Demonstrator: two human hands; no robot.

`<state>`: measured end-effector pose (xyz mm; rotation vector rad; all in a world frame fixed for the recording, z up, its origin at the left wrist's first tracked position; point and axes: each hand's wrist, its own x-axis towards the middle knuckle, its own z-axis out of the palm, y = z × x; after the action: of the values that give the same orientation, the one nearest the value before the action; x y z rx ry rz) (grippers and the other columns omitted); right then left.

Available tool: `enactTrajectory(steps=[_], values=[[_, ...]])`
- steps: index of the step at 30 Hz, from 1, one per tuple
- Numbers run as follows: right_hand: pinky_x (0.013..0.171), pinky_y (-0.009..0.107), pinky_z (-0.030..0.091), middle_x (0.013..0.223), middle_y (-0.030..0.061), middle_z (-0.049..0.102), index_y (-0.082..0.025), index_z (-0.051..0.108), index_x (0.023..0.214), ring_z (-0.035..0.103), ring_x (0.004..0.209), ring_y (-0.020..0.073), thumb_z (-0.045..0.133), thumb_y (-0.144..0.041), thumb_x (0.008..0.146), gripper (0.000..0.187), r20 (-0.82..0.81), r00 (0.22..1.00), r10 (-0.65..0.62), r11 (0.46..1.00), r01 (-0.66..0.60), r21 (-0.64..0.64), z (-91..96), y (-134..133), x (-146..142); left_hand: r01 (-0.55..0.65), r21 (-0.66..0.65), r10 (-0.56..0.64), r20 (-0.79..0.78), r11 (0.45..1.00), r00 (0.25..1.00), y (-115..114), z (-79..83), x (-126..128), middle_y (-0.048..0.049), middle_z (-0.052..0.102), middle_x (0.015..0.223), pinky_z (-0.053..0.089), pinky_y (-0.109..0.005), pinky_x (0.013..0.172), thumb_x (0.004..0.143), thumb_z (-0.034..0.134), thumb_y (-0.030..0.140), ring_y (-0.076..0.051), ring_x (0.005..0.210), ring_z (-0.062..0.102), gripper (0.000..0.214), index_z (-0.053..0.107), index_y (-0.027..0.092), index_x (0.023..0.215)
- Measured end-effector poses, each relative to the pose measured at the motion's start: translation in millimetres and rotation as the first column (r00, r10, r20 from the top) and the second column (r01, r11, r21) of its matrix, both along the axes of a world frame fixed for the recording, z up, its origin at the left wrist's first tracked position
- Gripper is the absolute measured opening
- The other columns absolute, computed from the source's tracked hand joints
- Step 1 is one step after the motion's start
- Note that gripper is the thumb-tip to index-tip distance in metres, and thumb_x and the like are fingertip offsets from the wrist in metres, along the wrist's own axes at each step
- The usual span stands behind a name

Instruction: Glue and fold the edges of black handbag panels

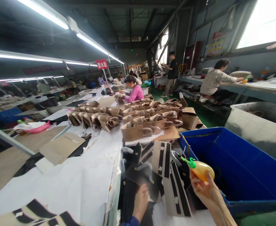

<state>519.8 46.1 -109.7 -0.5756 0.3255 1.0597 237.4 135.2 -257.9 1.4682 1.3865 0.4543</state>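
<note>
My right hand [205, 187] is closed round a small yellow squeeze bottle [200, 169] with a green nozzle that points left over the work. My left hand [140, 201] rests, fingers together, on a black piece [138, 177] at the table's near edge. Beside it lie beige panels with black strips [166, 163], fanned out between my two hands. Whether my left hand grips the black piece or only presses on it is hidden.
Rows of tan bag parts [138, 121] fill the long white table [81, 179]. A blue bin [237, 169] stands at my right, a grey bin [258, 125] behind it. A person in pink [135, 91] works further along; others sit or stand at the right bench.
</note>
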Motion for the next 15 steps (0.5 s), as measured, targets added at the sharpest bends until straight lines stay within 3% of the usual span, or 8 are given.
enactTrajectory(steps=[4, 7, 11, 15], values=[[0.048, 0.014, 0.053, 0.109, 0.007, 0.072, -0.016, 0.065, 0.115, 0.072, 0.09, 0.0235, 0.1, -0.014, 0.038, 0.085, 0.027, 0.999, -0.04, 0.997, 0.042, -0.065, -1.4, -18.6, -1.3, 0.046, 0.081, -0.023, -0.268, 0.996, 0.963, -1.8, -24.7, 7.7, -0.0103, 0.068, 0.126, 0.051, -0.047, 0.104, 0.095, 0.06, 0.022, -0.023, 0.118, 0.065, 0.031, 0.062, 0.015, 0.125], [0.052, 0.014, 0.055, 0.109, 0.0054, 0.071, -0.017, 0.067, 0.115, 0.071, 0.092, 0.0212, 0.101, -0.019, 0.04, 0.082, 0.07, 0.997, -0.037, 0.996, 0.043, -0.076, 1.2, -27.1, -1.4, 0.094, 0.179, -0.004, -0.446, 0.979, 0.895, -0.5, -36.3, 2.8, -0.011, 0.063, 0.135, 0.044, -0.048, 0.111, 0.092, 0.058, 0.008, -0.023, 0.129, 0.057, 0.037, 0.06, 0.015, 0.129], [0.054, 0.013, 0.055, 0.113, 0.0058, 0.07, -0.019, 0.069, 0.115, 0.07, 0.095, 0.0196, 0.101, -0.025, 0.045, 0.078, 0.115, 0.992, -0.047, 0.993, 0.058, -0.099, 7.1, -34.5, 2.6, 0.271, 0.303, -0.036, -0.603, 0.914, 0.797, 18.0, -44.0, -2.7, -0.0131, 0.044, 0.155, 0.03, -0.055, 0.12, 0.091, 0.06, 0.008, -0.029, 0.148, 0.035, 0.052, 0.05, 0.016, 0.142], [0.055, 0.014, 0.056, 0.113, 0.0041, 0.069, -0.023, 0.068, 0.12, 0.069, 0.095, 0.0191, 0.1, -0.026, 0.047, 0.079, 0.094, 0.994, -0.06, 0.992, 0.07, -0.106, 5.1, -43.6, 22.1, 0.393, 0.32, -0.05, -0.719, 0.862, 0.693, 50.8, -51.8, -4.0, -0.011, 0.028, 0.165, 0.016, -0.06, 0.124, 0.094, 0.056, 0.012, -0.031, 0.153, 0.02, 0.058, 0.042, 0.022, 0.149]])
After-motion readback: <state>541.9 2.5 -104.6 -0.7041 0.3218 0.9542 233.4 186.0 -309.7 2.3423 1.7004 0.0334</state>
